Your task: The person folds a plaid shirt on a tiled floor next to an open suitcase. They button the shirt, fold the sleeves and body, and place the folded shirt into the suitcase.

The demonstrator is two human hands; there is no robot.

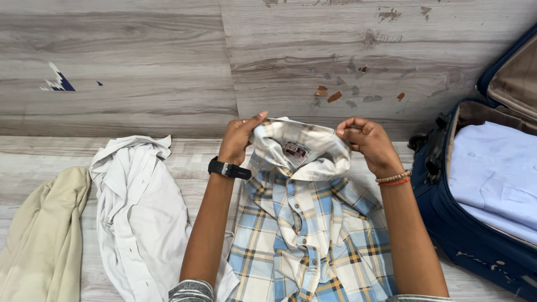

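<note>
Both hands' closed grip, left hand [239, 137] and right hand [366, 140], on plaid shirt [307, 223] collar.

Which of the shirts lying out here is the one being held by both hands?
The blue, white and yellow plaid shirt in the middle: left hand and right hand grip its collar. The plain white shirt and folded light blue shirt lie untouched.

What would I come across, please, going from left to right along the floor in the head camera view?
Beige garment → white shirt → left hand → plaid shirt → right hand → open blue suitcase with a light blue shirt folded inside.
</note>
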